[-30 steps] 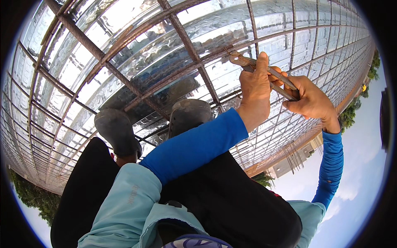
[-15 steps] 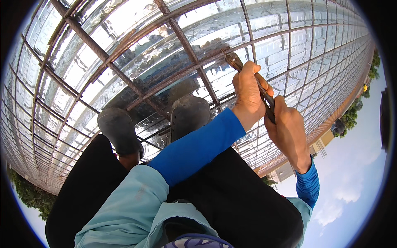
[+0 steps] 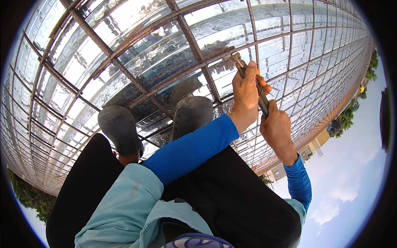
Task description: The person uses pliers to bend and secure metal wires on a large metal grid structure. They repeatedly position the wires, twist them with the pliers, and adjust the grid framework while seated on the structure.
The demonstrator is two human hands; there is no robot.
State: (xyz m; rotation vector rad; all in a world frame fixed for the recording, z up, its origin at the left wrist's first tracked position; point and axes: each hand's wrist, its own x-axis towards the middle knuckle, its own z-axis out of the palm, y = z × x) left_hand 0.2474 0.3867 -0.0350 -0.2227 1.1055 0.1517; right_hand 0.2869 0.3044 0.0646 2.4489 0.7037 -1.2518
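Observation:
Dark metal pincers point(image 3: 263, 102) slant across the space between my two hands, head up and handle ends down. My left hand point(image 3: 245, 96) is closed around the upper part, thumb pointing up along it. Around the lower handle ends my right hand point(image 3: 276, 130) is closed. The worn, brownish head of the tool is close to the end of a short rusty rebar point(image 3: 216, 55); I cannot tell whether they touch. My fingers hide part of the handles, and whether wire is held with them cannot be made out.
A grid of rusty rebar point(image 3: 190, 38) spreads over shiny ribbed metal decking point(image 3: 231, 35). My dark shoes point(image 3: 120, 128) rest at the grid, below my bent knees. Trees point(image 3: 349, 118), a building point(image 3: 308, 153) and sky lie beyond the right edge.
My right hand has moved up and left, and my left hand has shifted slightly down. The pincers have turned a little, their head now showing more plainly near the rebar end.

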